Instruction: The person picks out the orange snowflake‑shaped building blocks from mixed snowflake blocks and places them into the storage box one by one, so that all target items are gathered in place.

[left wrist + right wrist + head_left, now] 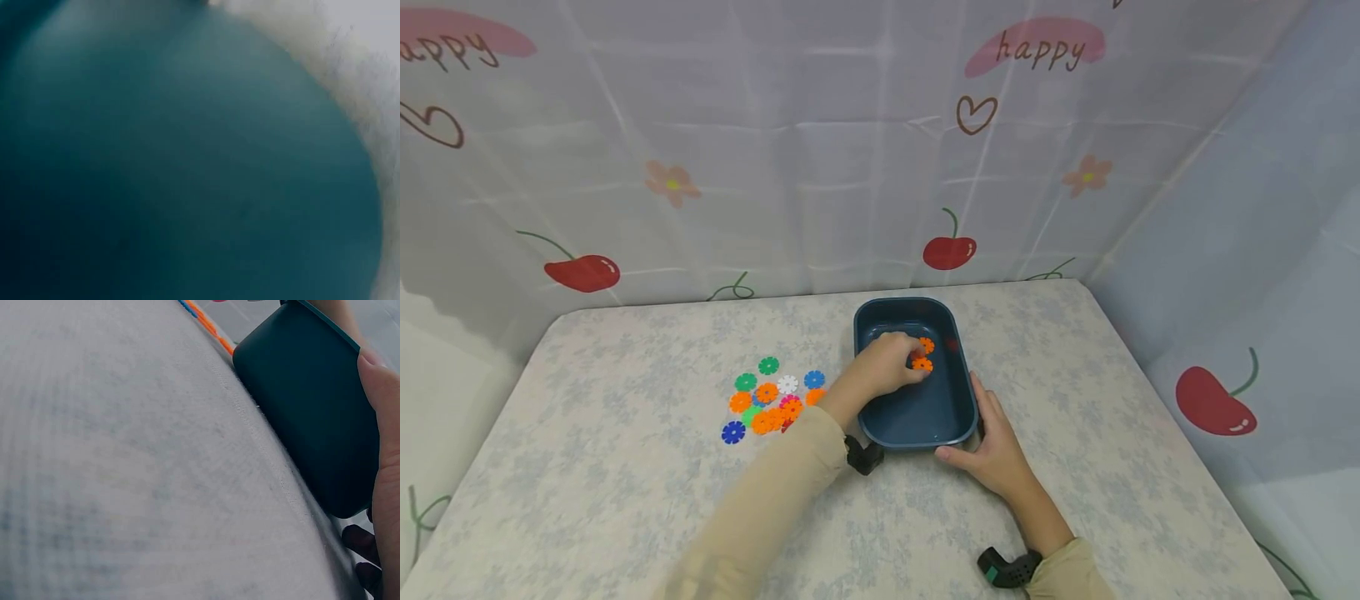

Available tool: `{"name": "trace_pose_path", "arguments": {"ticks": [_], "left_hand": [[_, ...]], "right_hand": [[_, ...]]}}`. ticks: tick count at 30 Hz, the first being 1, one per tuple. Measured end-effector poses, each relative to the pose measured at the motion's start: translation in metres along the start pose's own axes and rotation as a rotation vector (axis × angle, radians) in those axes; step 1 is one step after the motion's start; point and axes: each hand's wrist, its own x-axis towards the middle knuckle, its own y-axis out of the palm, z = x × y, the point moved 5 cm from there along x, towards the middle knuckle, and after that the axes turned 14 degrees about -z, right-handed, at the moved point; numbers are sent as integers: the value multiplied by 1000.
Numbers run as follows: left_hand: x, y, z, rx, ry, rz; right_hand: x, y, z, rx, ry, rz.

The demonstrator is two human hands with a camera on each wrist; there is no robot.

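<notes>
A dark blue rectangular box (917, 421) stands on the table. My left hand (883, 367) reaches over its left rim, fingers curled, and pinches an orange snowflake disc (922, 364) between thumb and fingers. Another orange snowflake disc (927, 344) shows just beyond the fingertips. At the box's near right corner, my right hand (1000, 450) holds it, thumb at the front and fingers along the right side. In the right wrist view the thumb (378, 381) presses the box wall (306, 412). The left wrist view shows only the box's blurred wall (206, 156).
Left of the box lies a loose, partly overlapping group of snowflake discs (767, 392) in orange, green, blue, white, pink and red. The left forearm hides part of that area. A printed curtain (820, 167) hangs behind the pale mottled table (625, 492).
</notes>
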Motion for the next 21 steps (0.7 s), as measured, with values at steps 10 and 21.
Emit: {"name": "trace_pose_path", "arguments": {"ticks": [10, 21], "left_hand": [[0, 16, -14, 235, 38, -41], [1, 30, -15, 221, 13, -93]], "right_hand": [[-2, 0, -1, 14, 15, 2], [-1, 2, -1, 8, 23, 7]]}}
